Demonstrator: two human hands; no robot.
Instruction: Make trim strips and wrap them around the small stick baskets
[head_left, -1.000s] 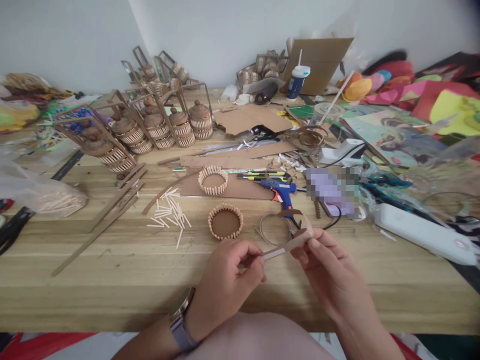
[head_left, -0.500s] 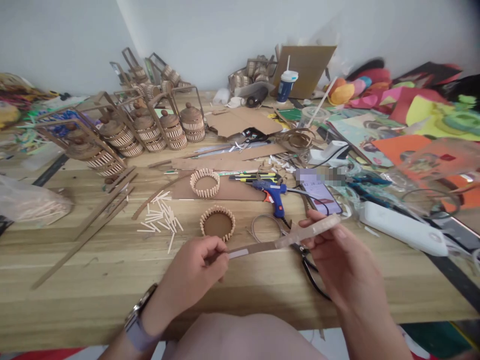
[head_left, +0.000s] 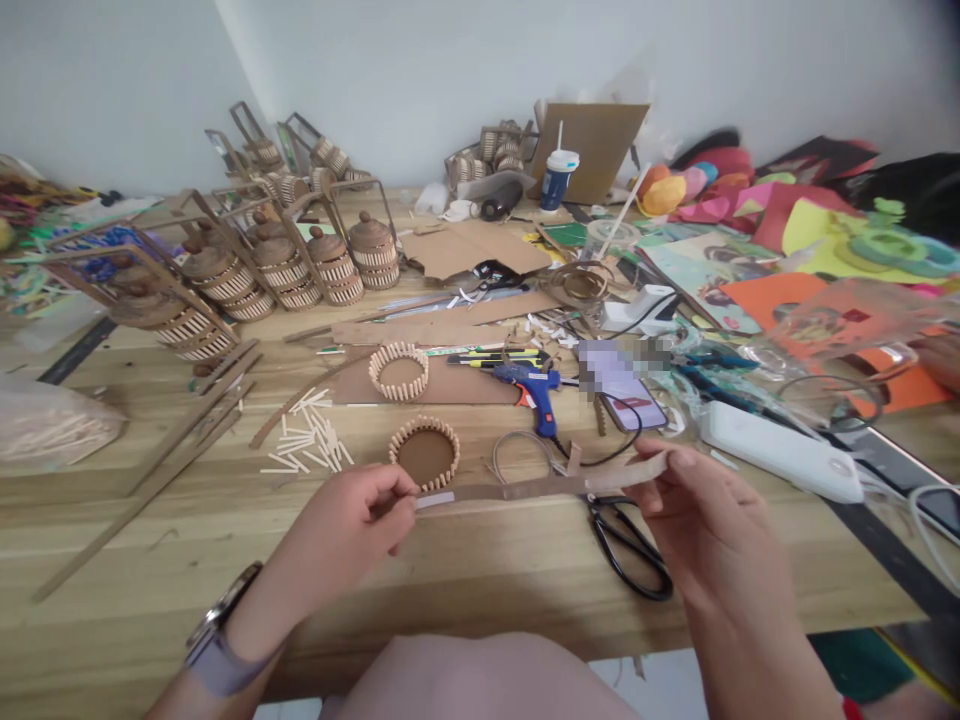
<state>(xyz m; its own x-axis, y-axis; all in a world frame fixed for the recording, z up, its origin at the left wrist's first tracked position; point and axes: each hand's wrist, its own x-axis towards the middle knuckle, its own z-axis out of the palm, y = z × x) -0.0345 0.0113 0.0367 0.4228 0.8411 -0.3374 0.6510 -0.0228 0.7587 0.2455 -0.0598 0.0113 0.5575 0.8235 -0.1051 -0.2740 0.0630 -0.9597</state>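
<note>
A narrow brown cardboard strip [head_left: 540, 488] is stretched between my hands, with a white patch near its left end and a pale, tape-like length at its right. My left hand [head_left: 341, 535] pinches one end, and my right hand [head_left: 720, 540] grips the other between thumb and fingers. Just beyond the strip sits a ring of short wooden sticks around a brown base [head_left: 425, 457]; a second stick ring [head_left: 399, 372] lies behind it. Black-handled scissors [head_left: 630, 555] rest beside my right hand. Loose wooden sticks [head_left: 315, 435] are scattered beyond my left hand.
A blue glue gun [head_left: 536, 390] and a phone [head_left: 622, 385] lie mid-table. Finished stick-sided baskets with handles [head_left: 281, 260] stand at back left. A white power strip [head_left: 780, 450] and coloured sheets [head_left: 780, 300] spread over the right side. A lidded cup [head_left: 559, 180] stands at the back.
My hands have moved apart, pulling the strip straighter and more level, so more of its brown length shows. The scissors are now more visible. The view has shifted slightly right.
</note>
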